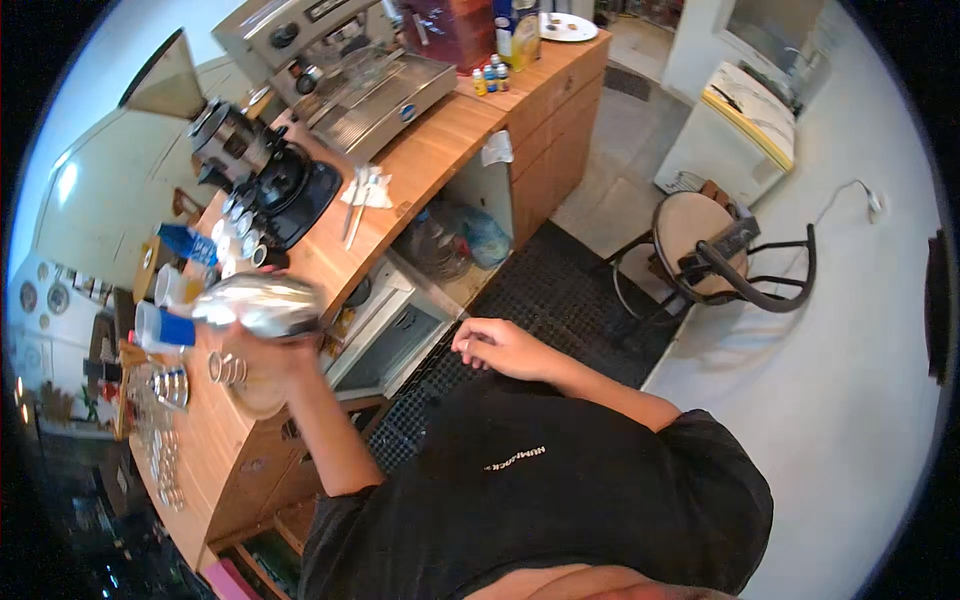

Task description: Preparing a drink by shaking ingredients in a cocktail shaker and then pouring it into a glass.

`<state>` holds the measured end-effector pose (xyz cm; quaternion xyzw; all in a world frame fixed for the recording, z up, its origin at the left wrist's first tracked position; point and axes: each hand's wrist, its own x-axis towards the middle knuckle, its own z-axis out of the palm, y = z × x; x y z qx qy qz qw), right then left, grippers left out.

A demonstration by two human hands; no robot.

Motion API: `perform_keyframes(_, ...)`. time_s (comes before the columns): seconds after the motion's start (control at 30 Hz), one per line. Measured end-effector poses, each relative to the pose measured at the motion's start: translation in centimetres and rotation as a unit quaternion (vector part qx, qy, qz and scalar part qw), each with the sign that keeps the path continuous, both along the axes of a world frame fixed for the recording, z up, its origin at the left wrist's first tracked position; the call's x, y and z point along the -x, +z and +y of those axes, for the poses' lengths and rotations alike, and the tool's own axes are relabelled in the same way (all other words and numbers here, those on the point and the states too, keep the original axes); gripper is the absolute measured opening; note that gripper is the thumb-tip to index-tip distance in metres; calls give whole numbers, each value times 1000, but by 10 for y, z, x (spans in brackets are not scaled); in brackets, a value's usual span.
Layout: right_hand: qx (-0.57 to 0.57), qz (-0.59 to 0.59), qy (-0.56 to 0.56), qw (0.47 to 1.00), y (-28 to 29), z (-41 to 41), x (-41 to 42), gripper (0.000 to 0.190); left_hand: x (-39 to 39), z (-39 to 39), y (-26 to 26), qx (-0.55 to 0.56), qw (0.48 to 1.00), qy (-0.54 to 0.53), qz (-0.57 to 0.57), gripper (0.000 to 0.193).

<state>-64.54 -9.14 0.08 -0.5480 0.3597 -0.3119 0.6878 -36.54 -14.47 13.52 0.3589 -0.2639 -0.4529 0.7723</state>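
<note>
My left hand (274, 356) grips a shiny rounded metal vessel (259, 306) and holds it up over the counter's edge. Motion blurs both, and the exact kind of vessel is not clear. Just below that hand, a small coil-shaped metal item (227, 369) and a round wooden board (259, 397) show on the counter. In front of my body, my right hand (495, 349) hangs over the black rubber mat (551, 300) with its fingers loosely curled. Nothing shows in it, though its palm is partly hidden.
An espresso machine (375, 97) and a coffee grinder (247, 150) stand on the wooden counter (442, 165). Cutlery rests on a napkin (371, 187). Below, a small appliance's glass door (405, 345) faces the mat. A round-seated chair (694, 225) bears a dark tool-like object (720, 251).
</note>
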Motion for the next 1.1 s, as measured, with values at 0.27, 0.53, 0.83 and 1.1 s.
perform_keyframes(0.27,38,92,60,993,-25,-16,11,20,2,33,-112,27,938,26,-345,103)
perform_keyframes(0.53,-82,91,-21,992,-46,-37,-2,20,-121,50,27,95,934,314,-140,86)
perform_keyframes(0.83,-2,116,94,989,-31,-59,-62,21,-126,61,-24,3,865,291,-409,107)
perform_keyframes(1.1,-55,112,87,988,-43,-69,-112,22,-200,66,67,104,872,464,-116,66)
